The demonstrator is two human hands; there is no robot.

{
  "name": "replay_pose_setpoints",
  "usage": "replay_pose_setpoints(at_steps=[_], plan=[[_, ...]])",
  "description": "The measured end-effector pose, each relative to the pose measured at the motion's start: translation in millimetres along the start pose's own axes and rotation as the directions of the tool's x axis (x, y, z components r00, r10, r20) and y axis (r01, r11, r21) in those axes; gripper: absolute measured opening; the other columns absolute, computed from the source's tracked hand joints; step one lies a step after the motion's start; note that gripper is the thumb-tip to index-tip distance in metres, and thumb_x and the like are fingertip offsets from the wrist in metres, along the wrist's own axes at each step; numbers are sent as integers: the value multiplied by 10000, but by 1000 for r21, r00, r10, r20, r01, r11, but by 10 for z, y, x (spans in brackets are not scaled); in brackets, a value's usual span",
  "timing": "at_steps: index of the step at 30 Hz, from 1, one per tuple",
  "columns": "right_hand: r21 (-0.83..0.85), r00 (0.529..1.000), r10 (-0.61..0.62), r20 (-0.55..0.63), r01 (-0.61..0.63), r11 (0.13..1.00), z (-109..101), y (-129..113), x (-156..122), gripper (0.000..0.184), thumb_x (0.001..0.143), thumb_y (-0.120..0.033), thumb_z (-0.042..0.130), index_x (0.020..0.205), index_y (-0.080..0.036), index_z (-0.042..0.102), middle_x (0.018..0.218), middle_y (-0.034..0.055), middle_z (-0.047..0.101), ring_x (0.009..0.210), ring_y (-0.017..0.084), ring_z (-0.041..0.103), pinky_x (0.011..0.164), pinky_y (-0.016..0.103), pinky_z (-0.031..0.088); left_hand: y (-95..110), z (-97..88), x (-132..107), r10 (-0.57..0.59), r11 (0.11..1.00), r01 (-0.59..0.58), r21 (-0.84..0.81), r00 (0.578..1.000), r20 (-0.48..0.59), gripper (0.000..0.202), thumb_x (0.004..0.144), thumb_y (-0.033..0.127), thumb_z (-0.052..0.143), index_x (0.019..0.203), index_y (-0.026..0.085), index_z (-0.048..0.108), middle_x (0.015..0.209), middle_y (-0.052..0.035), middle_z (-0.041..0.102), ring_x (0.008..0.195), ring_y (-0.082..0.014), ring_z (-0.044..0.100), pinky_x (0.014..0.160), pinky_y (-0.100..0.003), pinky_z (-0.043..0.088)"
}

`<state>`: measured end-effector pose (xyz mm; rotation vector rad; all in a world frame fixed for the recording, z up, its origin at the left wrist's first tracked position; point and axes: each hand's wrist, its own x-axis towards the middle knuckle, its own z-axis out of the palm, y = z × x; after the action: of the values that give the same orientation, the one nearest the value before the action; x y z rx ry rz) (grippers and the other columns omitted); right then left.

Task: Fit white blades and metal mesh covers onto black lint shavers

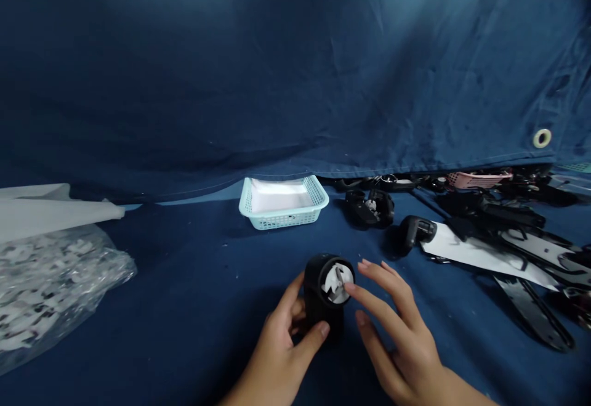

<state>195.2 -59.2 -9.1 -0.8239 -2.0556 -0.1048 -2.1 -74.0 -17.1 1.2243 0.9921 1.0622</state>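
A black plastic housing with a round open end (318, 270) is gripped in my left hand (289, 338), the thumb in front and the fingers behind. Set in its round end is a white plastic insert (333, 292) with a greyish strip across it. My right hand (399, 329) is beside the housing with fingers spread. Its index fingertip is at the insert, seemingly touching it, and holds nothing. The lower part of the housing is dark and hard to make out against the blue cloth.
Beyond my hands stands a light-blue basket (286, 218) with white sheets inside. A clear bag of small white and dark parts (60, 289) lies left. To the right are black housings (369, 207), a white strip (484, 255), long black parts (533, 313) and a pink basket (478, 179). A blue curtain (277, 73) hangs behind.
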Motion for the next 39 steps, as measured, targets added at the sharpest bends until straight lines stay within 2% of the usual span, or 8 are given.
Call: replay_pose_setpoints(at_steps=[4,10,20,27,35,39], plan=[[4,1000,16,5,-17,1000,-21,-21,2,541,841,36,459,1338,-175,497,1424,144,420,1345,311,405,1117,528,312,1,-2,0,-6,1000,6,-11,1000,-3,671,889,308,662,1465,258,321,1401,-88,566,1282,-262,531,1092,-392,389],[19,995,58,-76,-57,998,-9,-33,-4,467,845,24,473,1249,-202,536,1416,129,434,1327,314,424,1093,539,335,8,-15,2,-4,1000,4,-1,1000,10,664,898,335,658,1466,271,320,1400,-85,567,1275,-267,537,1091,-406,393],[-22,998,25,-59,-27,999,-17,1,2,497,835,16,507,1272,-210,572,1374,122,485,1286,337,462,1038,593,366,1,-8,2,-23,1000,23,-20,1000,-2,687,887,306,664,1478,273,317,1375,-82,589,1247,-260,559,1079,-410,406],[-71,999,17,-50,-21,997,0,24,-9,527,820,22,537,1284,-224,578,1388,115,484,1280,343,475,1051,626,343,9,-4,-2,3,1000,-3,3,1000,6,673,897,315,656,1484,308,327,1399,-62,572,1270,-251,545,1097,-396,400],[-21,996,-34,-84,32,999,2,43,-19,533,808,49,521,1278,-192,591,1399,139,442,1266,329,477,1060,616,328,2,-5,-6,7,1000,-7,22,1000,3,661,902,308,645,1476,252,323,1406,-83,564,1289,-252,531,1125,-405,381],[50,998,2,-68,1,999,-2,27,-27,581,826,37,511,1345,-222,534,1425,115,423,1304,296,445,1114,550,298,-17,-13,-6,19,999,-19,42,1000,14,660,913,315,630,1480,252,299,1415,-78,555,1289,-238,530,1120,-388,394]])
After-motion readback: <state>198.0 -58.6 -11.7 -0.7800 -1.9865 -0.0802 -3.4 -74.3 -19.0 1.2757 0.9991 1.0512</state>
